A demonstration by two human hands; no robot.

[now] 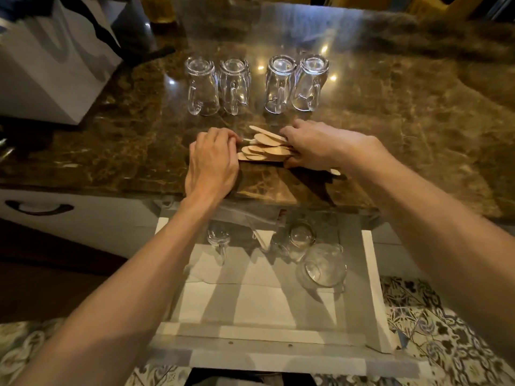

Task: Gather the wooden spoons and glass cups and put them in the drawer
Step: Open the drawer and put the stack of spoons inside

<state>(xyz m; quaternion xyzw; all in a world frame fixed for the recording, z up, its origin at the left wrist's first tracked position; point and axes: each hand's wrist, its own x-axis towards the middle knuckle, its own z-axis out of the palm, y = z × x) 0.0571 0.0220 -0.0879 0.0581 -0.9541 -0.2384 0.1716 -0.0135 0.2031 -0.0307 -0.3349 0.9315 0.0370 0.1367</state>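
Spoons (264,147) fanned in a pile near the worktop (404,112) front edge, both hands corralling them. Right hand (315,147) closes its grip on the handle ends at 3 o'clock; left hand (213,162) cups the bowls at 9, fingers curled, its grip hidden. Four cups (256,84) wait upturned at 12. Next: lift the bundle together into the open drawer (370,274) at 6 (glassware already inside, blurry).

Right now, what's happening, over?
Both hands, left and right, bunching wooden spoons on counter. Four glass cups waiting behind. Drawer open, nothing blocking.
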